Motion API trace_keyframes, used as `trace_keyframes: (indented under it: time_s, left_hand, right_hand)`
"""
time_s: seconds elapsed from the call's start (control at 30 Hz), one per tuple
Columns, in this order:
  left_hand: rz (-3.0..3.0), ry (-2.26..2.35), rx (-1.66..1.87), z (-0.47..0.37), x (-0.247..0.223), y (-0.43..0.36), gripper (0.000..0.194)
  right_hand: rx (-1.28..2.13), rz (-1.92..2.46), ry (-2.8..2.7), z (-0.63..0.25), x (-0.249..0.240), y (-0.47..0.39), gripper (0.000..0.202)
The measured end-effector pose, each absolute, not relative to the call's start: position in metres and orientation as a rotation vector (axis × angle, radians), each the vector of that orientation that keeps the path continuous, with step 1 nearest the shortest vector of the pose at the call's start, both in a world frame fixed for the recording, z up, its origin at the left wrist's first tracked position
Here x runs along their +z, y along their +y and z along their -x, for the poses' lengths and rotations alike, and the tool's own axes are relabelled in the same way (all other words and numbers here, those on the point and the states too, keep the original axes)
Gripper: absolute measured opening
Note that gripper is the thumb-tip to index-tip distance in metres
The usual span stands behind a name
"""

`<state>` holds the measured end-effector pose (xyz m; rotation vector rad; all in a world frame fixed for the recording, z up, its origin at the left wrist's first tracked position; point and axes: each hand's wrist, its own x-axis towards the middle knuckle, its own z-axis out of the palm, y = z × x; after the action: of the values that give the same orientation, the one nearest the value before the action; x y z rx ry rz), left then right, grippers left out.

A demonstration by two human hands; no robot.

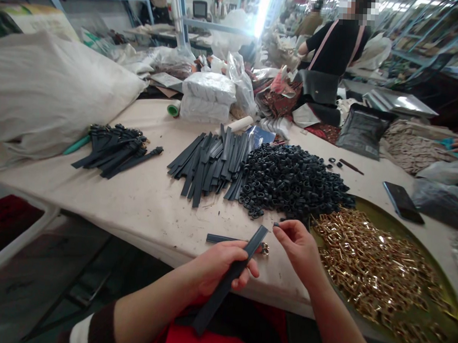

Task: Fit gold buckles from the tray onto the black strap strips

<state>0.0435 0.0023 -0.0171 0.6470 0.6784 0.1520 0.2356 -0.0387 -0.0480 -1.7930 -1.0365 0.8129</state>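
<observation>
My left hand (226, 264) is closed around a dark blue-grey strap (225, 291), which slants from my lap up to the right. In a pinch, my right hand (296, 244) holds a small dark strap loop (276, 225), a short way right of the strap's upper end. Behind my left hand another strap (221, 238) lies on the table, with a gold buckle (265, 249) at its right end. A heap of dark loops (292, 178) is beyond my right hand. Gold buckles (372, 266) fill a round tray (370, 209) to its right.
Loose straps (210, 163) lie mid-table; straps with fittings (115, 150) are bunched at left. A phone (403, 201) and a thin brown tool (351, 166) lie at right. A big white sack (59, 90) and wrapped bundles (207, 95) stand behind. A person (336, 47) is farther back.
</observation>
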Motion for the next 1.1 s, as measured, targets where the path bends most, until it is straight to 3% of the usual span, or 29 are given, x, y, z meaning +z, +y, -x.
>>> trace_keyframes:
  time_s: [0.13, 0.37, 0.8, 1.1]
  left_hand:
    - [-0.896, 0.806, 0.186, -0.045, -0.022, -0.001, 0.038]
    - [-1.350, 0.901, 0.199, -0.045, -0.027, -0.006, 0.030]
    - [-1.391, 0.927, 0.098, -0.045, -0.028, -0.015, 0.028]
    - [-1.852, 0.921, 0.059, -0.048, -0.009, -0.005, 0.022]
  right_hand:
    - [1.090, 1.554, -0.763, -0.219, -0.044, -0.056, 0.038]
    - [1.315, 1.292, -0.299, -0.204, -0.050, -0.073, 0.031]
    - [1.364, 1.211, -0.190, -0.202, -0.058, -0.083, 0.033]
    - [1.356, 1.215, -0.275, -0.200, -0.056, -0.088, 0.028]
